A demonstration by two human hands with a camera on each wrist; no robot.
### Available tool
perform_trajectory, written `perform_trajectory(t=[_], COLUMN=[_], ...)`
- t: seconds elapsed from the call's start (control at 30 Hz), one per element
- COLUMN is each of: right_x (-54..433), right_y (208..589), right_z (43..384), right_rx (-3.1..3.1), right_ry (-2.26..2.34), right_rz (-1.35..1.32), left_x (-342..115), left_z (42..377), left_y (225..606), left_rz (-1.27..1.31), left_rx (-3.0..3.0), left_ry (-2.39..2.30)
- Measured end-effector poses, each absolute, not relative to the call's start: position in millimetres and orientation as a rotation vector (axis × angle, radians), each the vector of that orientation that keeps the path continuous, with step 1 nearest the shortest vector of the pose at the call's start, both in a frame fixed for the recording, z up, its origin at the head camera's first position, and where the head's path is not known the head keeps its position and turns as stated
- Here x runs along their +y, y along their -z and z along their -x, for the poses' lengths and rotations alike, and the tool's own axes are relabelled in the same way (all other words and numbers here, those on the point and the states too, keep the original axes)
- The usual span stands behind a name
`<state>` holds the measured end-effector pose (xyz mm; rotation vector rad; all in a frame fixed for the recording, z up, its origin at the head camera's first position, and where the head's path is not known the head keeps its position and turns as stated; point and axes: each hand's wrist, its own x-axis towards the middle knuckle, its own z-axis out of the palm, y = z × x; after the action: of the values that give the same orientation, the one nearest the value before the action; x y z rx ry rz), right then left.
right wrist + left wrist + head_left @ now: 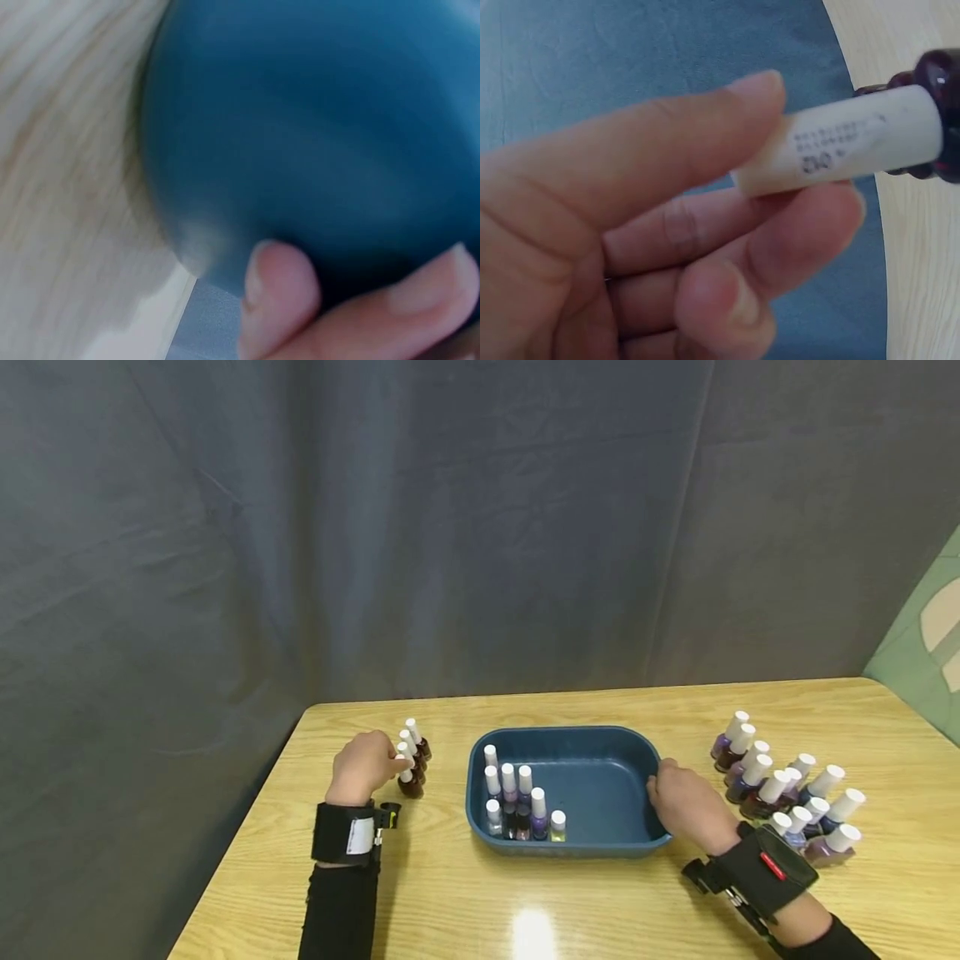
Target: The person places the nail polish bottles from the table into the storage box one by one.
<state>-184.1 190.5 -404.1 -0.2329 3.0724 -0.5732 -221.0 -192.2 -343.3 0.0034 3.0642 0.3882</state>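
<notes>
My left hand pinches the white cap of a dark red nail polish bottle between thumb and fingers. In the left wrist view the cap carries small print, and the dark glass lies at the right edge. More dark red bottles with white caps stand in a row just behind it. My right hand grips the right side of a dark blue tray, fingers at its rim. Close up, the tray's smooth wall fills much of the right wrist view, the fingers against it.
Inside the tray's left half stand several nail polish bottles, purple, clear, dark and yellow. A crowded group of purple, dark and blue bottles stands to the right, beside my right wrist. A grey curtain hangs behind the wooden table.
</notes>
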Motion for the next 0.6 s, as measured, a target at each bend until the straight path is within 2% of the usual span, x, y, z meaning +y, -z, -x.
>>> perform_trajectory(t=[0.6], right_x=[189.3], right_y=[402.1], right_z=[184.7], right_rx=[3.066], right_ry=[0.564], right_rz=[0.248], left_x=[-187.3], left_z=[213.5], left_y=[332.1], left_rz=[-0.091], left_rx=[3.141], left_ry=[-0.315])
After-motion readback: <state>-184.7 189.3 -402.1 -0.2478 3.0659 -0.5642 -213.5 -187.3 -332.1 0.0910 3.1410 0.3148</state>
